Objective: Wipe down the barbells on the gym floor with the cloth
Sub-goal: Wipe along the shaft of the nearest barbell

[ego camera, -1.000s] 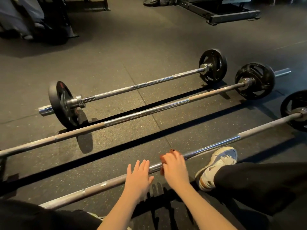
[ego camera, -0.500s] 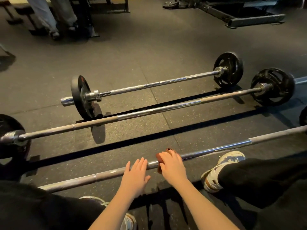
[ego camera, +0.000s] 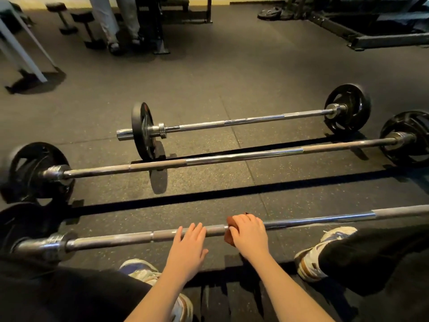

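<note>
Grips the brown cloth point(ego camera: 229, 239) with the right hand point(ego camera: 249, 233), fingers curled over it round the shaft of the nearest barbell point(ego camera: 116, 239), near its middle. Rests the left hand point(ego camera: 189, 245) flat, fingers straight, on the same shaft just to the left. Probably must slide the cloth along the long axis, left to right across the floor point(ego camera: 209, 180), with the right hand. Leaves the middle barbell point(ego camera: 232, 157) and the far barbell point(ego camera: 255, 119), parallel, further away.

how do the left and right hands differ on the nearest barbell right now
The left hand lies with straight fingers on the near barbell and holds nothing; the right hand curls over the bar and grips the cloth against it. The left hand rests on the dull grey stretch, while the right hand sits where the shinier stretch begins. Both touch the same bar, close together but not touching each other.
</note>
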